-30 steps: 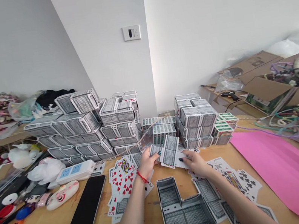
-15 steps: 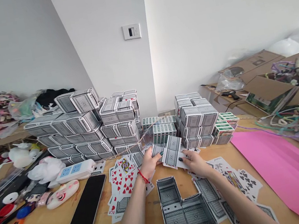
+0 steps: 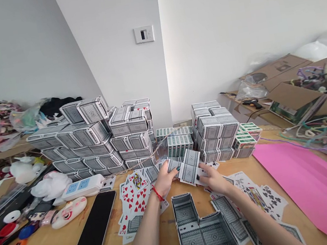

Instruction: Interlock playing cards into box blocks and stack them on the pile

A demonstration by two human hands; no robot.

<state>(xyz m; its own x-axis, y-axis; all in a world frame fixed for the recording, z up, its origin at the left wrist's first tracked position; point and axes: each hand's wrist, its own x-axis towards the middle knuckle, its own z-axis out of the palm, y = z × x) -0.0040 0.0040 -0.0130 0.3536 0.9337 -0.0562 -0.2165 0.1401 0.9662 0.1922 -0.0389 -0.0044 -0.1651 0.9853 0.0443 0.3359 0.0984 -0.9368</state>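
Observation:
Playing cards with grey patterned backs are held up between both hands, above the middle of the table. My left hand, with a red string at its wrist, pinches a card at the left of the group. On the other side, my right hand grips the cards at their lower right edge. Nearer to me stands an open L-shaped tray made of joined cards. Loose face-up cards lie spread to the left, and more cards are under and beside my right forearm.
Stacked card-built blocks rise at the back left and back right. Green card boxes stand between them. A black phone and a white power strip lie left; pink paper and a cardboard box are right.
The held cards have shifted and tilted slightly to the right. My right hand has turned a little at their edge, and my left hand has barely moved.

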